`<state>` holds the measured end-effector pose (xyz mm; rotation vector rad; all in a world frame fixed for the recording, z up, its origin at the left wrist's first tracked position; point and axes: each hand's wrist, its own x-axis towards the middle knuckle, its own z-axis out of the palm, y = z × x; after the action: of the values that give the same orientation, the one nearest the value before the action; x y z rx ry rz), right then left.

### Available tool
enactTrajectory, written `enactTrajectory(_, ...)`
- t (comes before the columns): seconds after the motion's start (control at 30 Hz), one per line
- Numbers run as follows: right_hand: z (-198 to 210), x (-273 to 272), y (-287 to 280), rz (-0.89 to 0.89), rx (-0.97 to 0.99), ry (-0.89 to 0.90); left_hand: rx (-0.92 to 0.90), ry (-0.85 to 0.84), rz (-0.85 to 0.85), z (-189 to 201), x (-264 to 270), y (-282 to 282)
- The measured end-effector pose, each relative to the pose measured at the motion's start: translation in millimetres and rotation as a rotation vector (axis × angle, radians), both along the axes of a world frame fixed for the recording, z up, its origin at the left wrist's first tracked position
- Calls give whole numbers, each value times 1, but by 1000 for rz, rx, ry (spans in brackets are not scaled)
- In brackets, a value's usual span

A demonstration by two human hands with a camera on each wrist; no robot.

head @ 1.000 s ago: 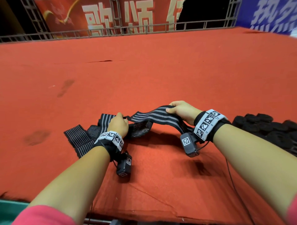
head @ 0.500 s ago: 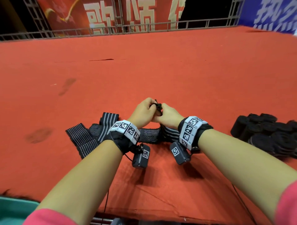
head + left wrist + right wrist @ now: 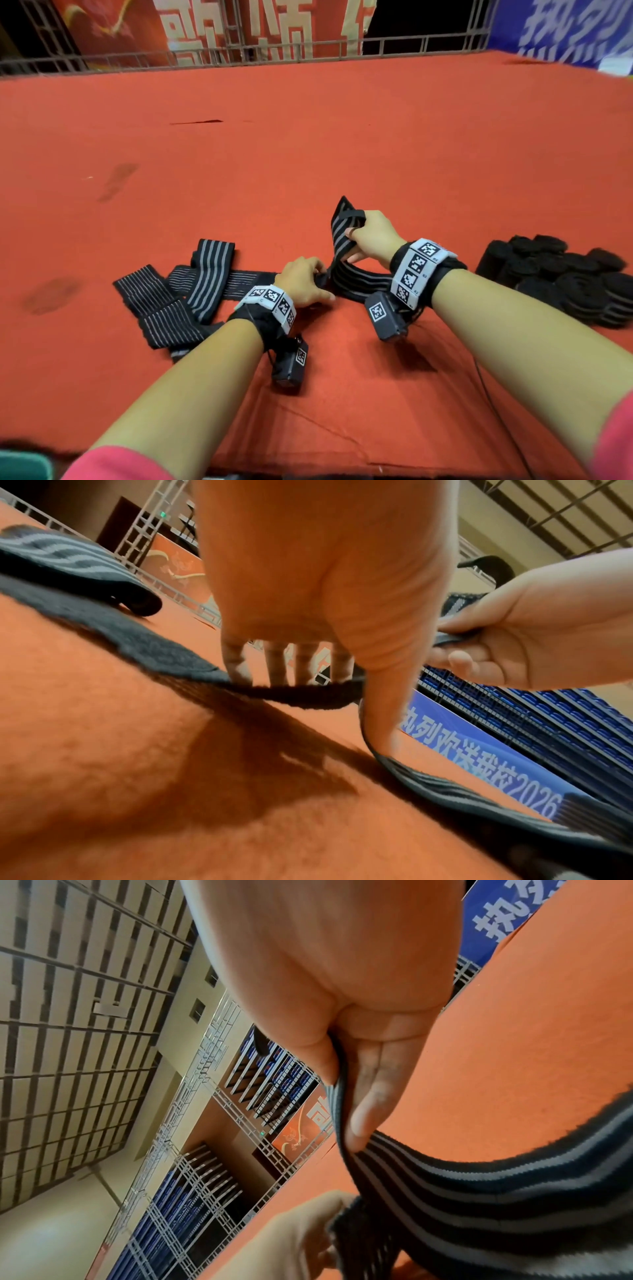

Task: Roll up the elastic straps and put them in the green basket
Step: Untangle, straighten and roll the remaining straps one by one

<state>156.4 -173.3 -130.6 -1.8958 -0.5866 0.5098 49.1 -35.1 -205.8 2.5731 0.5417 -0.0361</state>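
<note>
Strap (image 3: pixel 342 240): lifted end near the worktop's front edge, rest trailing left.
Right hand (image 3: pixel 375 236): pinching the raised end.
Left hand (image 3: pixel 303 282): fingertips pressing the strap flat; nearer its start.
Axis: left-right; likely rolls from the left hand.

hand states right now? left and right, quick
Left hand: fingertips press the low end of the striped strap onto the red table; no curled grip visible.
Right hand: pinches the raised part of that strap between thumb and fingers.
</note>
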Motion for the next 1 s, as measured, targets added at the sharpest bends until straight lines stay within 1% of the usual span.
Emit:
enactTrajectory(0.1,-2,8,-5,-11,-35,-54,82,-83,29,-2,3,3)
enactTrajectory(0.23,-9,15,-13,-35,-41,-55,147,-137,114,4,0,19)
enactTrajectory(0.33,-12,24,-20,-97,-80,-110,139,-160,280,10,-6,36)
enactTrajectory(0.47,-12,29,-25,-85,-62,-57,93,-238,544,13,-15,63)
enactTrajectory(0.53,-11,28,-22,-56,-29,-43,57,-314,635,17,-15,75)
enactTrajectory(0.6,-10,26,-19,-36,8,-34,19,-361,665,23,-14,79)
enactTrajectory(0.67,-8,23,-17,-19,41,-25,-22,-331,622,28,-13,72)
enactTrajectory(0.73,-6,20,-16,6,67,-18,31,-301,534,37,-11,59)
enactTrajectory(0.8,-3,15,-15,28,84,-19,94,-331,389,49,-5,43)
enactTrajectory(0.83,-2,13,-14,41,87,-18,77,-347,286,56,-1,33)
enactTrajectory(0.87,0,10,-15,56,87,-13,18,-365,175,64,3,23)
enactTrajectory(0.93,5,5,-16,93,77,16,-157,-395,-10,77,10,2)
enactTrajectory(1.0,11,0,-21,141,60,66,-234,-427,-102,88,16,-14)
